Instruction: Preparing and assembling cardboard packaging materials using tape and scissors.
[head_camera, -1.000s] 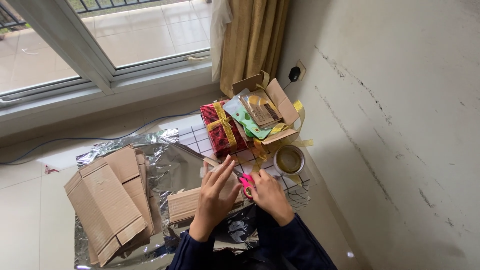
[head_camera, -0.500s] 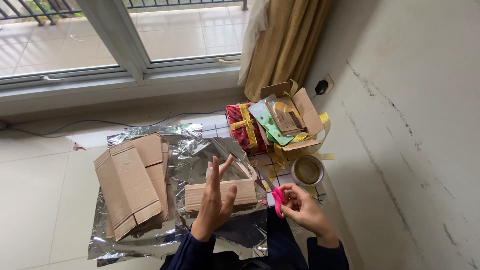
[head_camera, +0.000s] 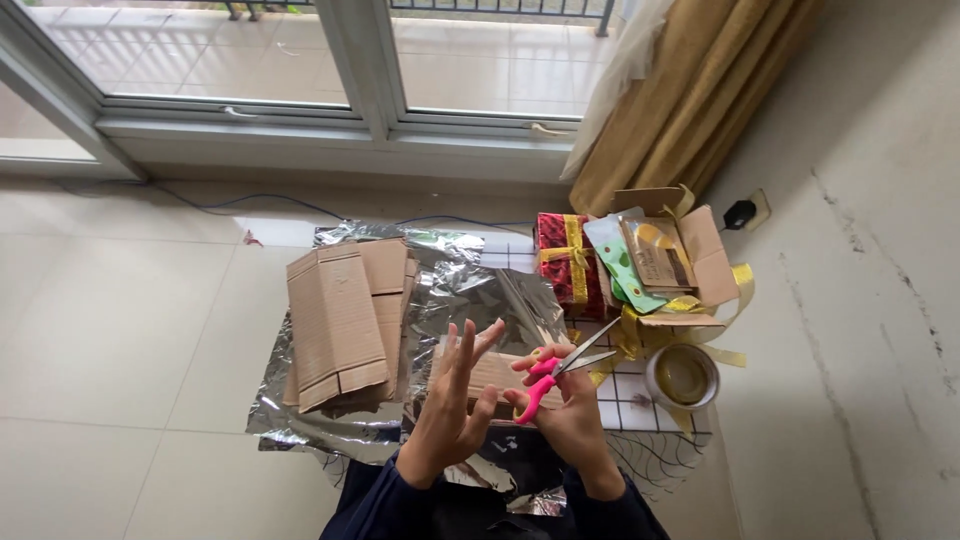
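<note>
Your right hand (head_camera: 572, 410) grips the pink-handled scissors (head_camera: 560, 368), fingers through the loops, blades slightly parted and pointing up and away to the right. Your left hand (head_camera: 455, 405) is just beside it, fingers spread wide and holding nothing, hovering over the small cardboard box (head_camera: 497, 372) that sits under both hands.

That small box looks bare, so by the look of it wrapping has not begun on it. The crumpled silver foil sheet (head_camera: 450, 290) lies spread beneath and beyond your fingers, apparently uncut near the box. To the left of your left fingers a stack of flattened cardboard boxes (head_camera: 345, 320) rests on the foil, unfolded.

To the right of the scissor tips a roll of tape (head_camera: 683, 376) lies flat. Farther off, a red present with gold ribbon (head_camera: 565, 262) stands finished. Beside it an open cardboard box (head_camera: 672, 262) holds paper cards and gold ribbon spilling over its edge.
</note>
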